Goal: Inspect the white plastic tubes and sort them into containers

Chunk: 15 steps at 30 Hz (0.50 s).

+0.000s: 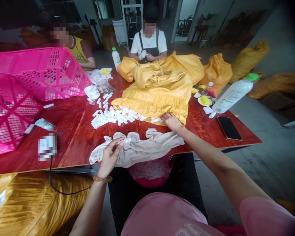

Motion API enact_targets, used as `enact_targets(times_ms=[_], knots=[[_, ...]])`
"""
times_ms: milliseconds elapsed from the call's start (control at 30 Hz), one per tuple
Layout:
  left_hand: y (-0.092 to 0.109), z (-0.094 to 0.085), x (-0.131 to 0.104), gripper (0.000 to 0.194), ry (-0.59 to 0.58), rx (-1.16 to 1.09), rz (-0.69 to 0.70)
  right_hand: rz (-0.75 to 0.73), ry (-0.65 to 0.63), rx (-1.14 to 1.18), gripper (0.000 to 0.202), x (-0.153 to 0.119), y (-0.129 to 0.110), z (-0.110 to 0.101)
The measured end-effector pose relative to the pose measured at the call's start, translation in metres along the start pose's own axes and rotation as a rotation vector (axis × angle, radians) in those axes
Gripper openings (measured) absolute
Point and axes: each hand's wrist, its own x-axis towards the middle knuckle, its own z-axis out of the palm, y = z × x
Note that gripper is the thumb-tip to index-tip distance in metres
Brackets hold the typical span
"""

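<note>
Over pale cloth [142, 151], left grip [122, 141] pinches white piece [127, 140]; right hand [172, 122] touches yellow sack [157, 98].

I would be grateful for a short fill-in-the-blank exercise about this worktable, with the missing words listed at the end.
The bracelet is worn on the ____ wrist. The plastic baskets at the left of the table are coloured ____. The large white bottle at the right has a ____ cap. The right hand rests at the edge of a large yellow ____.

Missing words: left; pink; green; sack.
</note>
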Motion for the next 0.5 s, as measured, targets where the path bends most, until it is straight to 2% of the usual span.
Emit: enact_targets(times_ms=[100, 200, 333, 400, 500], knots=[[0.017, 0.005, -0.02, 0.038, 0.002, -0.079, -0.039, -0.073, -0.017, 0.018, 0.029, -0.009, 0.0, -0.002], [0.027, 0.009, -0.033, 0.036, 0.018, -0.153, -0.05, -0.077, -0.01, 0.051, 0.03, -0.017, -0.003, -0.005], [0.038, 0.014, -0.041, 0.035, 0.049, -0.21, -0.056, -0.054, 0.038, 0.118, 0.032, -0.03, -0.024, -0.017], [0.046, 0.018, -0.043, 0.033, 0.096, -0.24, -0.048, -0.069, 0.063, 0.288, 0.033, -0.044, -0.047, -0.029], [0.058, 0.028, -0.046, 0.03, 0.147, -0.249, -0.012, -0.086, 0.075, 0.756, 0.035, -0.074, -0.092, -0.047]])
